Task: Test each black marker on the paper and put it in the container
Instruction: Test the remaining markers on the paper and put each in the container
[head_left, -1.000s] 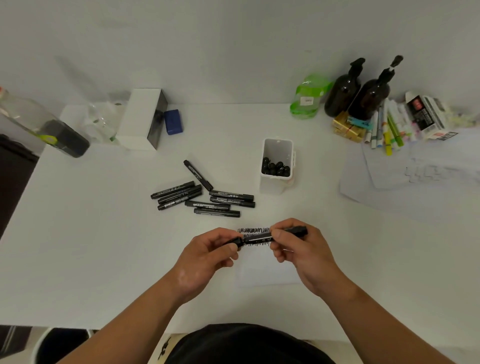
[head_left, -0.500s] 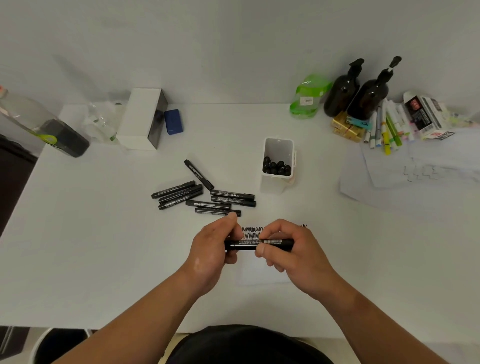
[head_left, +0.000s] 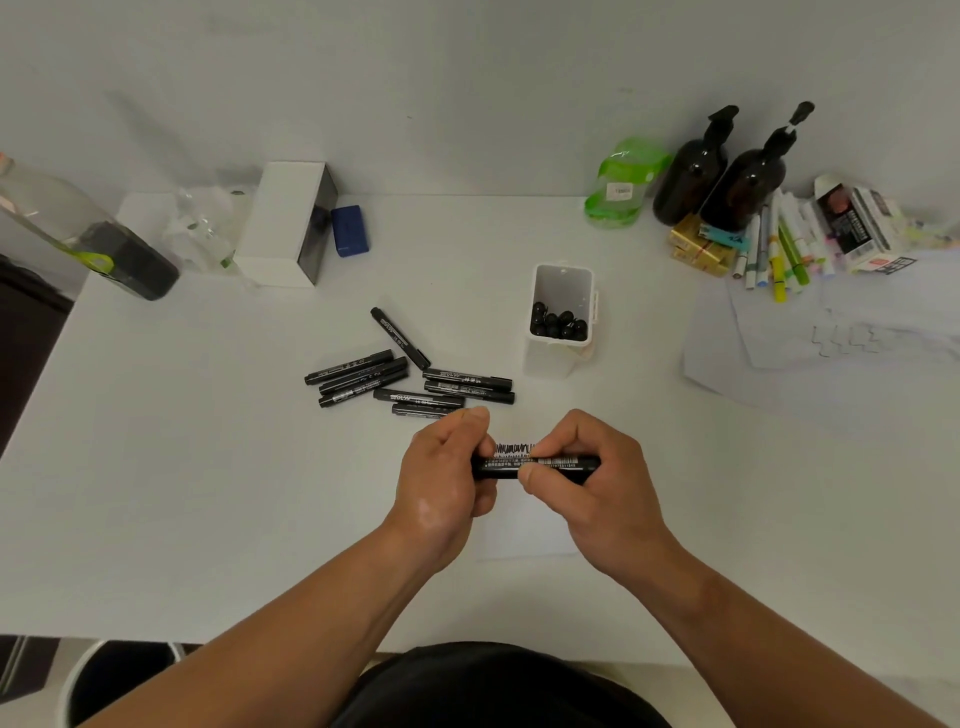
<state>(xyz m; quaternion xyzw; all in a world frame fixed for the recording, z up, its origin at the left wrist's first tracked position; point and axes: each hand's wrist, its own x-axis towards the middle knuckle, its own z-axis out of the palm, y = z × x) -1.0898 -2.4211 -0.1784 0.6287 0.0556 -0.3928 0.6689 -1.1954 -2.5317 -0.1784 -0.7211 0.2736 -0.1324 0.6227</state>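
Black cylindrical marker between hands

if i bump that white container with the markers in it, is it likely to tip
Probably fairly easy to tip: the white container stands tall and narrow on the table. The markers in it lean to one side, likely shifting its weight. It looks like thin plastic, so probably light.

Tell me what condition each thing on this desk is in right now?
Held marker: level, gripped by both hands above the paper.
Left hand: closed on the marker's left end.
Right hand: closed on the marker's barrel.
Paper: flat, black scribbles along its top.
Container: upright, open, several markers standing inside.
Loose markers: lying capped on the desk.
Pump bottles: upright.
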